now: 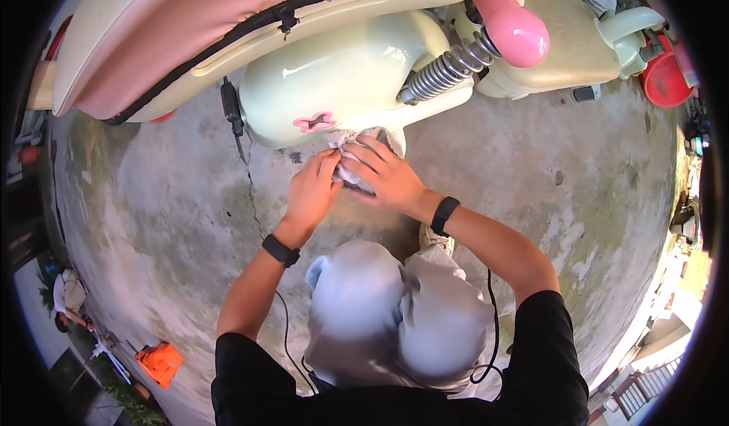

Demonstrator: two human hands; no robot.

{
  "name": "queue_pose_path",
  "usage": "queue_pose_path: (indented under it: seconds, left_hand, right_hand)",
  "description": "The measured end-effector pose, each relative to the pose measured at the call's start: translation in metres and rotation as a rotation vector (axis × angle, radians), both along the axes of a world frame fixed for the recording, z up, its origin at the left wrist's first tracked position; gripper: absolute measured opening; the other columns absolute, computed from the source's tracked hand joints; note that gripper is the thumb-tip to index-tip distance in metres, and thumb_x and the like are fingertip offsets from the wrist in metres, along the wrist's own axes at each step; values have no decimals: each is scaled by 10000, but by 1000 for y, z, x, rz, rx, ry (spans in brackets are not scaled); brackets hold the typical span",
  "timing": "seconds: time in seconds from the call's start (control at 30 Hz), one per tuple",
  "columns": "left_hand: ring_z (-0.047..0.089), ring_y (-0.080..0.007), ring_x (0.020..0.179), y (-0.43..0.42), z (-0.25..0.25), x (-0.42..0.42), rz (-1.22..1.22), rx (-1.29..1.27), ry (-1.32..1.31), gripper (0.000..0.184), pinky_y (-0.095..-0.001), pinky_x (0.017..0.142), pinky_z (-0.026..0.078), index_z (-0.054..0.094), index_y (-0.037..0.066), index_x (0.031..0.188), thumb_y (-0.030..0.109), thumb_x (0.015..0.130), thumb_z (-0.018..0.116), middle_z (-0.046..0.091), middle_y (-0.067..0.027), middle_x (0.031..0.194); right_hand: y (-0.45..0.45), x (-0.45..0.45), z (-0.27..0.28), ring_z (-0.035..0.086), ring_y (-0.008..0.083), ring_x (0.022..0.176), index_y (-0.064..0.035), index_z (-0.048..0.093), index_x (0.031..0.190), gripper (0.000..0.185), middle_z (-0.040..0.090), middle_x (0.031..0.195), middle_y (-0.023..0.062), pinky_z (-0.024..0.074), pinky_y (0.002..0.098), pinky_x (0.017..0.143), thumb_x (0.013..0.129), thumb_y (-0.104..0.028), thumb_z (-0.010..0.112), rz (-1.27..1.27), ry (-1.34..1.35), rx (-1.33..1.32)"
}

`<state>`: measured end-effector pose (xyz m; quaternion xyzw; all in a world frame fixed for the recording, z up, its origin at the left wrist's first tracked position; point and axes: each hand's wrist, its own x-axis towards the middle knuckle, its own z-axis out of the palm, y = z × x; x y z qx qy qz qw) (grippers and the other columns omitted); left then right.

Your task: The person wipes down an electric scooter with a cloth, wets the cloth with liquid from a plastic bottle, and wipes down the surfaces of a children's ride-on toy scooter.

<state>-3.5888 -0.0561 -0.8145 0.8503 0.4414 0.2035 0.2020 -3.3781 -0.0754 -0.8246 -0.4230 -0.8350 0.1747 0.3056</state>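
A damp-looking greyish cloth (351, 169) is bunched between my two hands, against the lower edge of a cream scooter body (334, 69). My left hand (311, 190) pinches the cloth's near-left side. Across its top and right side lies my right hand (387, 174), its fingers curled over the folds. Just above the hands, a pink flower-shaped trim (313, 122) with a dark centre sits on the cream cover. To the upper right, a coil-spring shock absorber (448, 69) runs up to a pink rounded cap (520, 35).
The pink seat side (175, 31) overhangs at upper left. A black kickstand-like part (231, 107) reaches the concrete floor (152, 221). A red basin (666, 77) stands at far right, an orange bag (159, 364) at lower left. Thin black cables (286, 335) hang beside my knees.
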Motion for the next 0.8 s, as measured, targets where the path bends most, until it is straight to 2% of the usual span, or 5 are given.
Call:
queue_pose_path:
  seconds: [0.07,0.33,0.43,0.63,0.8]
  left_hand:
    - [677,-322,938,-6,-7,-2,32,-62,17,574,-402,763,572,545,79,1249,90,730,792,619,-101,1203]
    - [667,-342,804,8,-3,53,-35,-189,15,423,-418,680,555,583,62,1156,89,769,750,630,-102,1044]
    - [663,-350,811,18,-3,69,-93,-111,-77,418,-424,677,551,583,65,1141,84,761,756,620,-103,1018]
    - [670,-336,845,17,8,31,-84,-226,46,449,-428,669,556,569,64,1141,111,752,788,606,-98,1032]
    - [667,-337,787,0,10,-18,68,-253,70,467,-420,657,553,583,74,1138,96,726,802,618,-95,1024]
  right_hand:
    - [-5,-6,2,469,347,1316,-97,564,1299,631,511,1391,92,496,442,1030,718,-168,798,-8,55,-108]
    - [-3,52,3,532,345,1211,-71,585,1264,568,601,1229,118,516,428,971,735,-139,782,-83,-42,-204]
    - [2,65,11,535,290,1188,-80,583,1265,580,603,1197,88,566,404,879,722,-125,781,-112,-101,-151]
    - [2,26,11,536,289,1145,-78,590,1219,550,605,1170,80,561,370,880,710,-122,792,-71,-109,-126]
    - [6,-25,2,529,295,1164,-85,574,1222,597,590,1223,67,533,380,938,679,-140,815,38,-27,-141]
